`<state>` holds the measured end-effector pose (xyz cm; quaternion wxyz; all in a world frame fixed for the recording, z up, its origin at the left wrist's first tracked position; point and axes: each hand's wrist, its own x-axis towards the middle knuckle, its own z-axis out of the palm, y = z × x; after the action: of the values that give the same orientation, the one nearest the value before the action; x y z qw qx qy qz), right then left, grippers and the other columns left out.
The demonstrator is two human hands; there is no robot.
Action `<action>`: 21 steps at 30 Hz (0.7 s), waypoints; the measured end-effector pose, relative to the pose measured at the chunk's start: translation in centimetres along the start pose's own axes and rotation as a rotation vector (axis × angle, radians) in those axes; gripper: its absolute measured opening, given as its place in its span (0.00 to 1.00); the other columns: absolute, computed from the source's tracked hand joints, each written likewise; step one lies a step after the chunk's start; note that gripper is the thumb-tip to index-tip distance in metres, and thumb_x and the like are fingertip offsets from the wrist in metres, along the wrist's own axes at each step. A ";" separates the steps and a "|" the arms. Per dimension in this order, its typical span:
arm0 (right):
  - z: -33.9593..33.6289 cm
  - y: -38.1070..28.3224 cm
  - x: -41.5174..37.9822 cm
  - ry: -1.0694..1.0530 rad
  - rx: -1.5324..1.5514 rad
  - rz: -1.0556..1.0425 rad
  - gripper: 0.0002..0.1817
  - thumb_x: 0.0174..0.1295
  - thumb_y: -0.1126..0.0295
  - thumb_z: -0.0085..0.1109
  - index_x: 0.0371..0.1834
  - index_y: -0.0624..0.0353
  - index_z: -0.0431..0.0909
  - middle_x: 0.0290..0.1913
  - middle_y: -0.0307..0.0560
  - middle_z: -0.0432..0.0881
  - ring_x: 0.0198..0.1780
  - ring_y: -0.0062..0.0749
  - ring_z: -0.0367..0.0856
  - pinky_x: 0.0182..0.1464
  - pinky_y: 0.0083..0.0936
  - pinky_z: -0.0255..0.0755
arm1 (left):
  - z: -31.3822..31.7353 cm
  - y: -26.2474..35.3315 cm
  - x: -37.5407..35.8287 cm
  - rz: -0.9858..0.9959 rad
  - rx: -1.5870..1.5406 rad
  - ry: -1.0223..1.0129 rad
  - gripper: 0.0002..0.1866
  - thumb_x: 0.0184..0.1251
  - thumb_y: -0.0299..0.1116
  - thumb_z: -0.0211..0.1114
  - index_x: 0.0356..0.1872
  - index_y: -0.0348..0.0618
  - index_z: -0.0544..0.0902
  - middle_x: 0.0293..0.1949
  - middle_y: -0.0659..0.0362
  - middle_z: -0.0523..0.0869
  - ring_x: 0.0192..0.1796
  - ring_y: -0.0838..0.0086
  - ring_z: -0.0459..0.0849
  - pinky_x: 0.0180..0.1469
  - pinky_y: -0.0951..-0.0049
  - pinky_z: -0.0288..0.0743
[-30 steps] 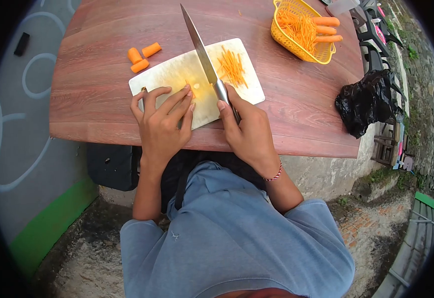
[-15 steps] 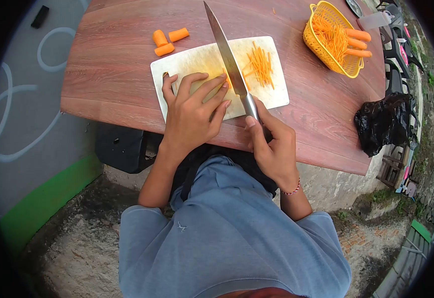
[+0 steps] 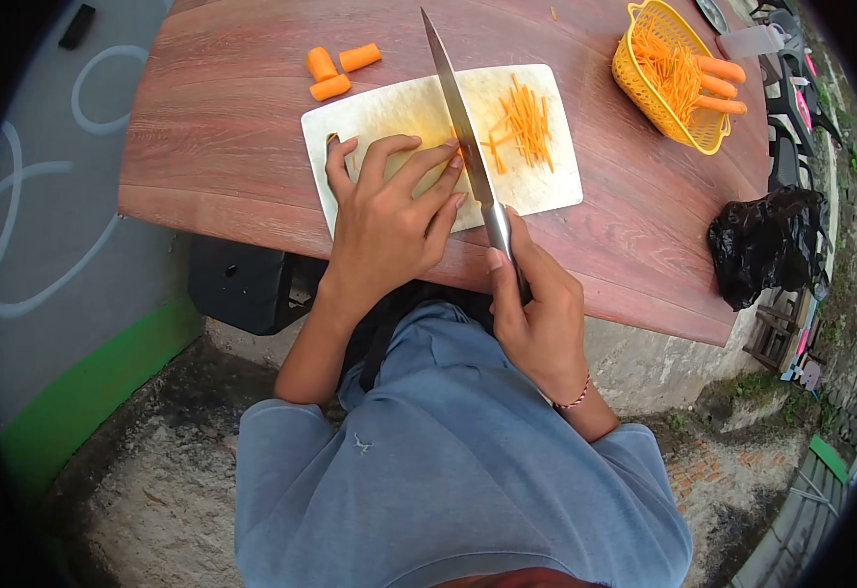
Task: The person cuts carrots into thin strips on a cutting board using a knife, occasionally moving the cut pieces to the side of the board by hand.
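A long kitchen knife (image 3: 460, 113) is in my right hand (image 3: 542, 318), which is closed around its handle. The blade points away from me across a white cutting board (image 3: 379, 110). On the board, my left hand (image 3: 385, 221) bends its fingertips down onto a small piece of carrot (image 3: 457, 134) beside the blade; most of that piece is hidden under the fingers. Thin carrot strips (image 3: 525, 122) lie in a loose pile to the right of the knife. Beyond the board's left corner are three peeled carrot chunks (image 3: 321, 65).
A yellow plastic basket (image 3: 641, 90) with carrot strips and several whole carrots (image 3: 721, 86) stands at the far right of the wooden table (image 3: 223, 127). Near it are a clear squeeze bottle (image 3: 752, 41) and a black plastic bag (image 3: 767, 245) at the right edge.
The knife has shifted slightly in my right hand's grip position, its blade a little nearer me and to the right. A few strips now lie closer to the blade. My left hand stays nearly put.
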<state>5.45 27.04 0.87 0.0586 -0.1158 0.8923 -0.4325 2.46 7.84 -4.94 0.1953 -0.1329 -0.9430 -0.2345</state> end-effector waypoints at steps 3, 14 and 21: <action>0.9 0.4 0.5 0.074 -0.070 -0.124 0.23 0.77 0.76 0.63 0.72 0.74 0.77 0.37 0.67 0.86 0.38 0.62 0.89 0.40 0.47 0.81 | 0.1 -0.1 0.0 0.002 -0.009 -0.001 0.15 0.68 0.36 0.75 0.54 0.49 0.95 0.62 0.67 0.92 0.68 0.62 0.81 0.78 0.41 0.52; 0.4 1.0 5.7 0.059 0.005 -0.010 0.20 0.80 0.70 0.60 0.68 0.72 0.81 0.39 0.72 0.87 0.41 0.65 0.91 0.42 0.46 0.82 | 0.0 0.0 -0.2 -0.001 -0.006 0.004 0.17 0.67 0.38 0.78 0.55 0.49 0.95 0.62 0.67 0.93 0.68 0.61 0.83 0.79 0.42 0.52; 0.0 1.4 2.9 0.028 0.155 0.047 0.22 0.79 0.72 0.62 0.71 0.71 0.80 0.43 0.73 0.88 0.45 0.61 0.93 0.47 0.40 0.83 | 0.4 -0.1 -0.3 0.001 -0.025 0.029 0.16 0.69 0.42 0.75 0.51 0.45 0.95 0.63 0.67 0.91 0.68 0.64 0.81 0.77 0.38 0.52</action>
<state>2.39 27.12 -0.22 0.0652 -0.0838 0.8594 -0.5001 2.60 7.92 -5.42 0.2075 -0.1326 -0.9369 -0.2482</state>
